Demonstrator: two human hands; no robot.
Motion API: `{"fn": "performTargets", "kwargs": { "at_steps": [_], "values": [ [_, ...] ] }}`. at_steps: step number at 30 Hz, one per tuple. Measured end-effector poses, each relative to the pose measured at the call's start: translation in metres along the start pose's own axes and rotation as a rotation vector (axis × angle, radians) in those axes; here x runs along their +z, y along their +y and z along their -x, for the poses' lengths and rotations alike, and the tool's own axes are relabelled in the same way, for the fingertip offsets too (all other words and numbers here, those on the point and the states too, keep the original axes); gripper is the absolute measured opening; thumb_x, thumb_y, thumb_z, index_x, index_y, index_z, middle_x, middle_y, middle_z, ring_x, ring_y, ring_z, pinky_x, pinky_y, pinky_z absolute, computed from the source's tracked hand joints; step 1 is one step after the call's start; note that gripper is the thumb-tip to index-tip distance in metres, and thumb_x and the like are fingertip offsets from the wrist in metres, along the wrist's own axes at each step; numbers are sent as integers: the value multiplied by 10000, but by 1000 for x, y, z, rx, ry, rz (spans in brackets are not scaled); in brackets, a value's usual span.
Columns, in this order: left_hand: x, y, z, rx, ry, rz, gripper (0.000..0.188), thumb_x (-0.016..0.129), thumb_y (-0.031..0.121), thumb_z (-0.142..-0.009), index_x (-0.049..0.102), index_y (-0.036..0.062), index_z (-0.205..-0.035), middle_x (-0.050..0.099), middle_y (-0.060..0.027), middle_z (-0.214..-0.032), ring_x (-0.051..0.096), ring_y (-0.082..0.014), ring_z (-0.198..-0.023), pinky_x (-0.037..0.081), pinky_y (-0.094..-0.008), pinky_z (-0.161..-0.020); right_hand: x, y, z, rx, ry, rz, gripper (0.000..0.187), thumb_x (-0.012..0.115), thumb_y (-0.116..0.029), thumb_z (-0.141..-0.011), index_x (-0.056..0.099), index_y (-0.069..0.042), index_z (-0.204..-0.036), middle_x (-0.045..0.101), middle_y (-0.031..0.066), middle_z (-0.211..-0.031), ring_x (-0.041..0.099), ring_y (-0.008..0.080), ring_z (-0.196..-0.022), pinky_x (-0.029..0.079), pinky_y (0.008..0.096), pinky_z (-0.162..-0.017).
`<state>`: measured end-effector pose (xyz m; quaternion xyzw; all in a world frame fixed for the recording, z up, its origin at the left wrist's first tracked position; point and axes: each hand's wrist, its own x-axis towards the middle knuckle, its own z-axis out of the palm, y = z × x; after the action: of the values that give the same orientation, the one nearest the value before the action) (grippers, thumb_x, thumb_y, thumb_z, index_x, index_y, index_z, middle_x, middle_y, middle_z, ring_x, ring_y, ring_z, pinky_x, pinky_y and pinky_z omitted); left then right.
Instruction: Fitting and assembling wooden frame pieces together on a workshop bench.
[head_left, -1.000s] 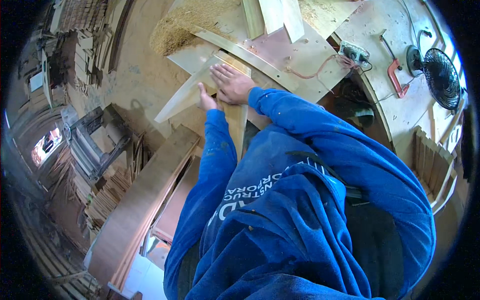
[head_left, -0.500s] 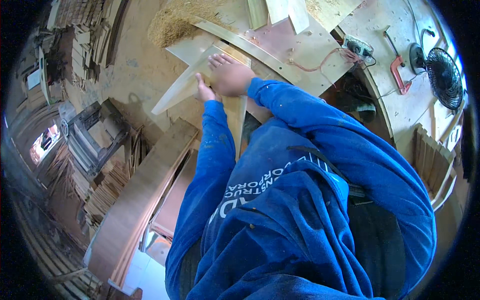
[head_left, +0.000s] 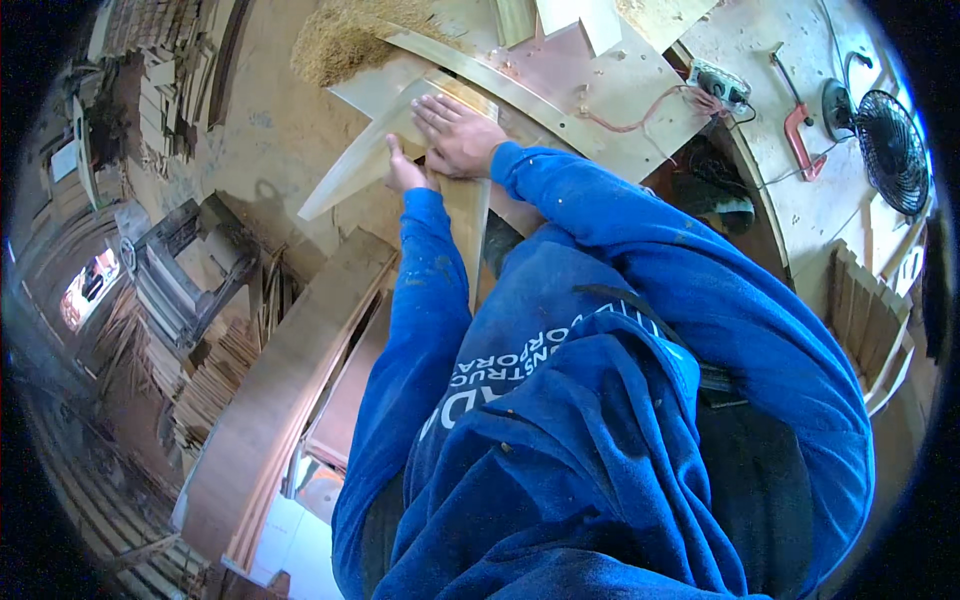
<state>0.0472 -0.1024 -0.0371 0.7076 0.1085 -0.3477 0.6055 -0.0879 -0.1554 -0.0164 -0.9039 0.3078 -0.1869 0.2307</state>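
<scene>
My right hand (head_left: 462, 138) lies flat, fingers stretched out together, on pale wooden boards. Whether anything thin is under its palm, I cannot tell. Just left of it, my left hand (head_left: 407, 170) rests at the boards, its thumb stretched out and apart. Its other fingers are mostly hidden beside the right hand. A pale board with a pointed end (head_left: 335, 190) extends to the left from beneath the hands. Another narrow board (head_left: 465, 215) runs from the hands toward my body, beside my left forearm.
A sawdust heap (head_left: 345, 45) and a long curved strip (head_left: 480, 80) lie beyond the hands. At right are a power tool (head_left: 718, 85), a red clamp (head_left: 800, 140) and a black fan (head_left: 888, 150). Long stacked planks (head_left: 290, 400) and a machine (head_left: 185, 270) stand at left.
My right hand has shifted slightly and is now sharp, where before it was blurred. My left hand has moved slightly away from me, and the boards stay nearly in place.
</scene>
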Motion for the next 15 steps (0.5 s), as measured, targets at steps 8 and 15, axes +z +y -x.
{"fn": "performTargets", "kwargs": {
  "at_steps": [8, 15],
  "values": [
    [2, 6, 5, -24, -30, 72, 478, 671, 274, -919, 555, -94, -1200, 630, -167, -1165, 645, -284, -995, 548, -419, -861, 8, 1, -3, -8, 50, -38, 607, 506, -319, -859, 505, 75, -1320, 451, 208, -1444, 390, 300, -1382, 243, 400, -1186],
    [6, 12, 9, -1, 19, 77, 454, 680, 250, -911, 568, -118, -1151, 634, -187, -1123, 659, -276, -920, 570, -413, -765, 8, 2, -7, -18, -11, 27, 630, 511, -354, -883, 462, 40, -1372, 421, 183, -1474, 362, 278, -1401, 231, 392, -1193]
  ]
}}
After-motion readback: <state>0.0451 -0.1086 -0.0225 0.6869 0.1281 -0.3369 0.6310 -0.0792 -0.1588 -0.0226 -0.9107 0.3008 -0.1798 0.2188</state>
